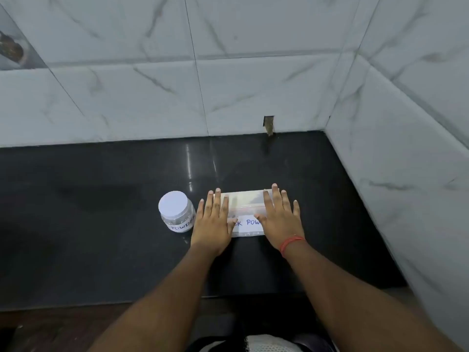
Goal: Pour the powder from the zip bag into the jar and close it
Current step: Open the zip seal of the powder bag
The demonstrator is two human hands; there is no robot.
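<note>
A clear zip bag [245,203] with a white handwritten label lies flat on the black counter [101,237]. My left hand [212,224] rests palm down on the bag's left end, fingers spread. My right hand [280,217], with a red thread at the wrist, lies flat on its right end. Neither hand grips anything. Just left of my left hand stands a small clear jar [177,211] with a white lid on it and a label reading POWDER. Little shows inside the jar.
White marble-look tiled walls [253,85] close the counter at the back and on the right [406,174]. A small notch [268,125] is cut in the back wall at counter level. The counter's front edge runs just below my forearms.
</note>
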